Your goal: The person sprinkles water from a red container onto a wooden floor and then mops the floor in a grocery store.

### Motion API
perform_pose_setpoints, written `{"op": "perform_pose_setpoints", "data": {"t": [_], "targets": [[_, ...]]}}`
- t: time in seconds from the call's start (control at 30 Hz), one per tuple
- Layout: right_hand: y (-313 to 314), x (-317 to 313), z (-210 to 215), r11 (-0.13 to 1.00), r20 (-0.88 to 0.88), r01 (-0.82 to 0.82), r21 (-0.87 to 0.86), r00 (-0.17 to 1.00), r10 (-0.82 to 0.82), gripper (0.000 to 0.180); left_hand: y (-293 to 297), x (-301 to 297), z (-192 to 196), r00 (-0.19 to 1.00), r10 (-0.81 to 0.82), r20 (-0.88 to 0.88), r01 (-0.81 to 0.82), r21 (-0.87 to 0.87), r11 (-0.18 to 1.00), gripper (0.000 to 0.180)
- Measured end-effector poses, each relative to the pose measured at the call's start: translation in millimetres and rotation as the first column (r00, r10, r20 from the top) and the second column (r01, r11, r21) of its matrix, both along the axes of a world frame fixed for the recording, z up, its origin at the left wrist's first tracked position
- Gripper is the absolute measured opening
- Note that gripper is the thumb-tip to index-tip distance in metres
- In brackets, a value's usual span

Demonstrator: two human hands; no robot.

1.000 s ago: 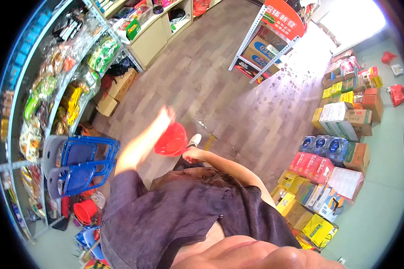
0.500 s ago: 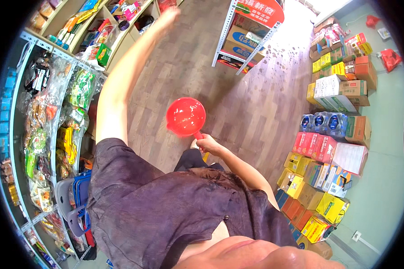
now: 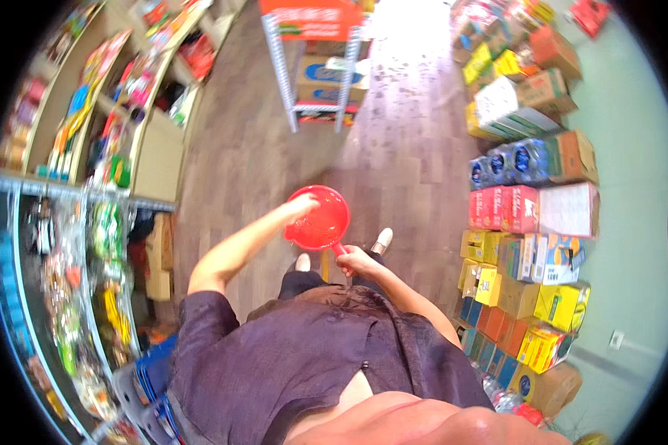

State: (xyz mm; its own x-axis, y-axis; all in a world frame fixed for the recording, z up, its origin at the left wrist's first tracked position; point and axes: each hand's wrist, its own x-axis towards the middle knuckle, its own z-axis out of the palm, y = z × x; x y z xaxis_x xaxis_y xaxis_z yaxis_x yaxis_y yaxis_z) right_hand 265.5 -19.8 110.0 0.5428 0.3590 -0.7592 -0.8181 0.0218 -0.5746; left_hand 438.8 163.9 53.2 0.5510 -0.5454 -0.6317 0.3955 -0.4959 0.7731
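Observation:
In front of my waist, my right hand (image 3: 355, 261) is closed round the short handle of a red plastic ladle (image 3: 332, 231), its round bowl facing up. My left hand (image 3: 303, 208) reaches over the rim from the left, fingertips down inside the bowl. Motion blur and the bowl's red glare smear those fingers, so I cannot tell whether they are spread or closed. Glossy reflections show in the bowl; whether it holds liquid is unclear.
Shelves of bagged goods (image 3: 108, 230) line the left, with folded blue-and-grey chairs (image 3: 145, 378) close by. A metal rack (image 3: 319, 74) stands ahead. Stacked cartons (image 3: 527, 297) and bottle packs (image 3: 508, 163) run along the right wall. Dark spots mark the bright wooden floor (image 3: 408, 81) ahead.
My left hand has come back from far out at the front left into the ladle's bowl. My right hand keeps hold of the handle. The view has turned, shifting the rack leftward.

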Motion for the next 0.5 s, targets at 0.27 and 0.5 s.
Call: {"op": "perform_pose_setpoints", "data": {"t": [0.27, 0.5], "targets": [[-201, 36, 25, 0.990, 0.132, 0.067, -0.127, 0.990, -0.050, 0.018, -225, 30, -11, 0.990, 0.122, 0.069, -0.128, 0.094, 0.987, 0.041], [-340, 55, 21, 0.964, 0.109, 0.238, -0.121, 0.968, -0.226, 0.018, -386, 62, -13, 0.942, 0.138, 0.306, -0.207, 0.206, 0.956, 0.032]]}}
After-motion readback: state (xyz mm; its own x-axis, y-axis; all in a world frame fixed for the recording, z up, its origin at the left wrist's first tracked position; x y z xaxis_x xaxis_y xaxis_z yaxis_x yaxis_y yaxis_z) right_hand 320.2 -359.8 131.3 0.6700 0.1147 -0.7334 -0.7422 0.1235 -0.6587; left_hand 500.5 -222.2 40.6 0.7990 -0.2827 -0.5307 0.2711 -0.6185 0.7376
